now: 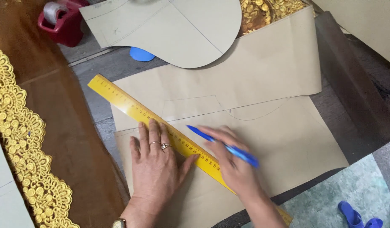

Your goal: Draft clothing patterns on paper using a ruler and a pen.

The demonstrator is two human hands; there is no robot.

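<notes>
Both hands work low in the head view, around 6 o'clock. Her left hand (154, 162) lies flat and spread, palm down, fingers apart, pressing on the yellow ruler (161, 126) and the tan pattern paper (288, 143) beneath it; 2 rings show on the fingers and a wristwatch (119, 223) sits at the wrist. The thumb reaches out toward 3 o'clock and touches the ruler's lower edge.

Just beside it, toward 3 o'clock, the right hand (231, 160) is closed around a blue pen (222, 145) in a writing grip, the pen's tip pointing toward 10 o'clock and resting at the ruler's upper edge on the paper. This hand lies across the ruler.

That ruler runs diagonally from 10 o'clock down to 5 o'clock across the paper sheet. Pencilled curves mark the paper above the hands.

At 12 o'clock lies a curved grey card template (178, 29), with a blue disc (140, 55) peeking from under it. A red tape dispenser (61, 19) stands at 11 o'clock. Gold lace trim (23, 143) on brown fabric runs along 9 o'clock. Blue sandals (357, 215) rest on the floor at 4 o'clock.
</notes>
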